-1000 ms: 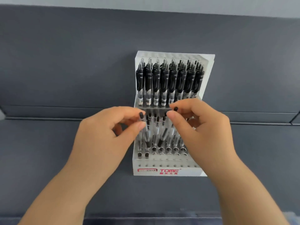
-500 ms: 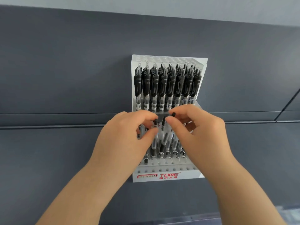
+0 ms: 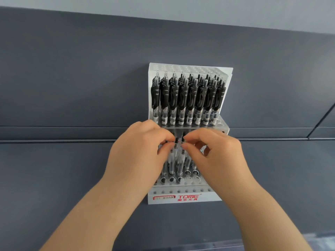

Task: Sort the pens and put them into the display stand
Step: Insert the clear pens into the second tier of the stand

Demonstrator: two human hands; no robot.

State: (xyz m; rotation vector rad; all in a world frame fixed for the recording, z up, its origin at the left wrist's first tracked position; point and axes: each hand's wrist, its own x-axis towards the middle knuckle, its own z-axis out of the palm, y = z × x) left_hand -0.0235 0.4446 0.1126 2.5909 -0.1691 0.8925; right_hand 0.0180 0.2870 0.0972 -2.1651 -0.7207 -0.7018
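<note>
Black-and-clear plastic pens (image 3: pixel 175 142) – standing in lower tier of white plastic display stand (image 3: pixel 186 201) | left hand (image 3: pixel 137 154) pinches one pen top, right hand (image 3: pixel 213 156) pinches the next | hands have closed in since a second ago – I'd say seating them, front holes (image 3: pixel 188 178) still empty

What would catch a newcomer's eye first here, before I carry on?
A white display stand stands against the grey wall, its upper tier packed with black pens. In front of its lower tier, the left hand and right hand meet, pinching the tops of the lower-tier pens. Some front holes look empty.
</note>
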